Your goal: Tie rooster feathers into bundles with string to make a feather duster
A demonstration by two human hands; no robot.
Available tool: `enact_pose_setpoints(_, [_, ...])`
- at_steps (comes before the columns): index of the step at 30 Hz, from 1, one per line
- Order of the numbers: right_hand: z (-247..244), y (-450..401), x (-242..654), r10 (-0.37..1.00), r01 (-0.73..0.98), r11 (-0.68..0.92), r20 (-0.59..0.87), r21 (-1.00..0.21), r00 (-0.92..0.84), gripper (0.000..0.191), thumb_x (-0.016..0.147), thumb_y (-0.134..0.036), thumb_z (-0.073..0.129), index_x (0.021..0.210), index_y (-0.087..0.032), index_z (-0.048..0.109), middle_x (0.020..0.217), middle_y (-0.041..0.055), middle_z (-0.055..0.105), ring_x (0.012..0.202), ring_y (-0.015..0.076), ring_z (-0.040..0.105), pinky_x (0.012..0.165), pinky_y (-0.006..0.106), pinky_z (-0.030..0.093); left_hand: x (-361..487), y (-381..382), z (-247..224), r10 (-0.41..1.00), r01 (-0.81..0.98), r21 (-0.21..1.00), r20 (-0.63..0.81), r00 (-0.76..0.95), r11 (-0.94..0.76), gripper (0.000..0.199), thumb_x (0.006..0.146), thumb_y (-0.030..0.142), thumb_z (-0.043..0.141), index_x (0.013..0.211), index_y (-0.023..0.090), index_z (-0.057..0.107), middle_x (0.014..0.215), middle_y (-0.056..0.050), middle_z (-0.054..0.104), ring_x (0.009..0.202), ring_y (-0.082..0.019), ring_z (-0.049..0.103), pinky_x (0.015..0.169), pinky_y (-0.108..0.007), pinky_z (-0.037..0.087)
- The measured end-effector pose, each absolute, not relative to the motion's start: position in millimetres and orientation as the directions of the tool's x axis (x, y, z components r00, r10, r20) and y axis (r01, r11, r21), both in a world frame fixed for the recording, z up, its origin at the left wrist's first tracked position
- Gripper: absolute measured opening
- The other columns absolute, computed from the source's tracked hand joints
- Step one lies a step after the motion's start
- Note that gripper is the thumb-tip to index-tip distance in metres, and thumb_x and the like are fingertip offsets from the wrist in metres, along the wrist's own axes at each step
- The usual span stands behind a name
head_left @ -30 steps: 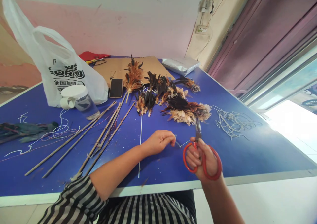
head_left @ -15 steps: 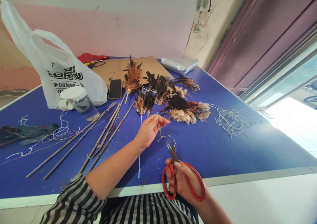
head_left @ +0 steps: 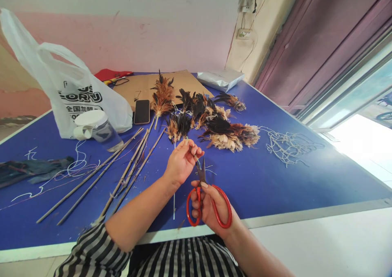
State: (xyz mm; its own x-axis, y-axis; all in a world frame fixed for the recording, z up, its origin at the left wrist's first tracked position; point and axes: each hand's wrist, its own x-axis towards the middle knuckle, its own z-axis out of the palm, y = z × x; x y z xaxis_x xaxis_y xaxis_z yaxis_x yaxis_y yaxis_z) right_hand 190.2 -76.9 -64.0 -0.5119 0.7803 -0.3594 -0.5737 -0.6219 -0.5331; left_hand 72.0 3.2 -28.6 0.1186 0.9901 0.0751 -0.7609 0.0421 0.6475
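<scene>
Head view, looking down past your striped sleeve onto a blue worktop [head_left: 260, 191] with a pale edge. Your left hand [head_left: 180, 162] is raised over the middle of the worktop, thumb and fingers pinched closed around a thin thread [head_left: 211, 171], whose loose ends show to the right of the blades. Your right hand [head_left: 214, 211], nearer the front edge, grips a pair of scissors [head_left: 201, 175] by the red handles, blades spread in a narrow V and pointing away from you.

Half a second ago the scissors were lower and further right, apart from your left fingers; now the blades are just beside them, at the thread. Both hands appear to be working on one spot. You cannot tell here whether the thread lies between the blades.

Beyond your left hand, toward the back edge, are bunches of feathers [head_left: 226, 138], with a taller feather bunch [head_left: 163, 95] by the cardboard [head_left: 134, 89] and a phone [head_left: 142, 112]. Sticks [head_left: 119, 183] slant toward the front left corner, alongside your left forearm; the jar [head_left: 101, 132] and plastic bag [head_left: 61, 93] stand behind them, toward the left edge.

For moving, your left side is the crowded one. On your right, the nearest pile is the loose string [head_left: 288, 144], well apart, toward the right edge. Your right forearm crosses the front edge.
</scene>
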Motion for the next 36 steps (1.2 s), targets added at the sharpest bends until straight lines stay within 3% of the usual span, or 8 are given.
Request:
enact_pose_setpoints(16, [-58.7, -69.3, 186.9, 0.850, -0.634, -0.526, -0.352, -0.567, -0.391, 0.023, 0.078, -0.033, 0.055, 0.092, -0.015, 0.056, 0.055, -0.0052, 0.040, 0.044, 0.0040, 0.030, 0.038, 0.017, 0.019, 71.9, 1.9, -29.9, 0.987, -0.817, 0.572, 0.075, 0.143, 0.075, 0.011, 0.082, 0.019, 0.046, 0.073, 0.015, 0.051, 0.059, 0.002, 0.040, 0.062, -0.010, 0.047, 0.073, -0.028, 0.042])
enact_pose_setpoints(27, [-59.4, -69.6, 188.4, 0.877, -0.641, -0.479, -0.314, -0.600, -0.362, 0.018, 0.078, -0.032, 0.057, 0.086, -0.015, 0.057, 0.054, -0.0069, 0.034, 0.043, 0.0025, 0.025, 0.035, 0.015, 0.017, 72.1, 3.5, -33.6, 0.988, -0.833, 0.543, 0.036, 0.149, 0.106, 0.009, 0.081, 0.018, 0.048, 0.073, 0.015, 0.051, 0.061, 0.002, 0.047, 0.065, -0.010, 0.053, 0.074, -0.027, 0.043])
enact_pose_setpoints(30, [-58.2, -70.4, 188.9, 0.893, -0.626, -0.447, -0.288, -0.639, -0.345, 0.017, 0.079, -0.031, 0.056, 0.086, -0.015, 0.056, 0.054, -0.0070, 0.034, 0.043, 0.0026, 0.025, 0.035, 0.014, 0.019, 71.8, 5.0, -38.7, 0.992, -0.796, 0.593, -0.072, 0.099, 0.123, 0.007, 0.079, 0.019, 0.051, 0.073, 0.015, 0.051, 0.081, -0.003, 0.059, 0.083, -0.014, 0.058, 0.079, -0.029, 0.043])
enact_pose_setpoints(32, [-57.2, -71.0, 189.5, 0.902, -0.612, -0.426, -0.265, -0.666, -0.341, 0.016, 0.079, -0.031, 0.056, 0.086, -0.016, 0.055, 0.054, -0.0070, 0.033, 0.043, 0.0029, 0.025, 0.035, 0.014, 0.019, 74.1, 4.4, -43.6, 0.982, -0.736, 0.651, -0.140, 0.127, 0.188, 0.010, 0.078, 0.021, 0.053, 0.071, 0.015, 0.049, 0.090, -0.006, 0.061, 0.084, -0.016, 0.059, 0.077, -0.030, 0.043])
enact_pose_setpoints(36, [-52.8, -70.6, 191.7, 0.914, -0.612, -0.394, -0.222, -0.685, -0.339, 0.016, 0.079, -0.031, 0.056, 0.086, -0.017, 0.054, 0.052, -0.0078, 0.032, 0.042, 0.0031, 0.021, 0.033, 0.014, 0.019, 82.3, -1.8, -52.3, 0.955, -0.584, 0.759, -0.177, 0.239, 0.287, 0.018, 0.078, 0.028, 0.053, 0.067, 0.015, 0.046, 0.073, -0.005, 0.059, 0.063, -0.012, 0.057, 0.063, -0.026, 0.044])
